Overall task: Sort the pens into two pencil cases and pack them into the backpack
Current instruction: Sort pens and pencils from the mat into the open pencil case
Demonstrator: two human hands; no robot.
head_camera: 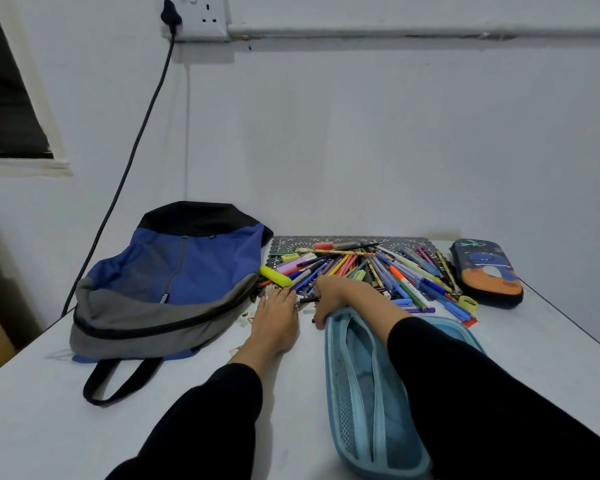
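At the near edge of the pile [361, 268] on the tabletop [291, 427], the right grip [329, 299] curls round dark pens [309, 300] beside the open blue case [361, 393]. The left grip [278, 313] lies flat, released, touching the pile. A loose hold could spill them short of the case.

Place: plain study room | far: bare white wall [361, 150], socket [201, 19], surface conduit [395, 31] | left: dark-blinded window [7, 98] | near: white table [32, 427] with strewn pens [361, 268], backpack [174, 271]
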